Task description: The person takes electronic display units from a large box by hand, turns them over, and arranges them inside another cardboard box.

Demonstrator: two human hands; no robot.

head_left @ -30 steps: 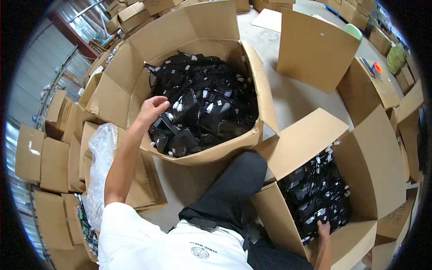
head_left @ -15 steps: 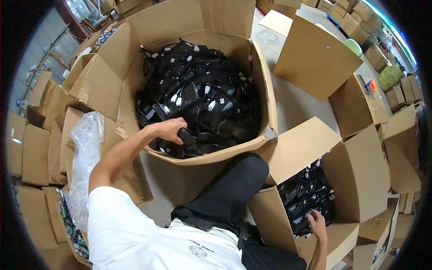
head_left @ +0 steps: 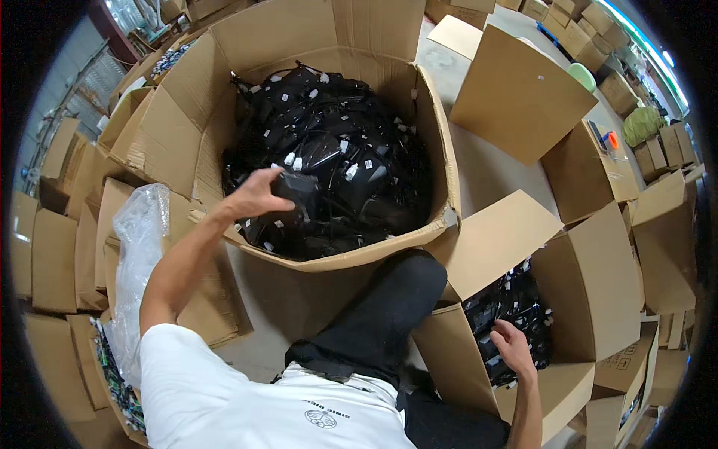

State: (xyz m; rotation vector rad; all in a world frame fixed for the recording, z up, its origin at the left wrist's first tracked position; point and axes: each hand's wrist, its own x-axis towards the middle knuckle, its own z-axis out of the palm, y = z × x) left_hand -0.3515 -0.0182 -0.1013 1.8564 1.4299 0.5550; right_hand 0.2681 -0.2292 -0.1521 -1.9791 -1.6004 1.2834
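The person looks mid-transfer, lifting one black adapter (head_left: pixel 298 188) out of the large carton (head_left: pixel 441 150); I'd judge the next move needs it pulled free of the tangled cords just below. The left hand (head_left: pixel 254 196) is curled around it, fingers wrapped over its near side. The right hand (head_left: pixel 511 346) lies loosely spread, fingertips touching the black pieces in the smaller box (head_left: pixel 591 269), holding nothing.

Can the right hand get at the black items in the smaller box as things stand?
Probably yes: the right hand already rests on the black items in the smaller box, whose flaps stand open.
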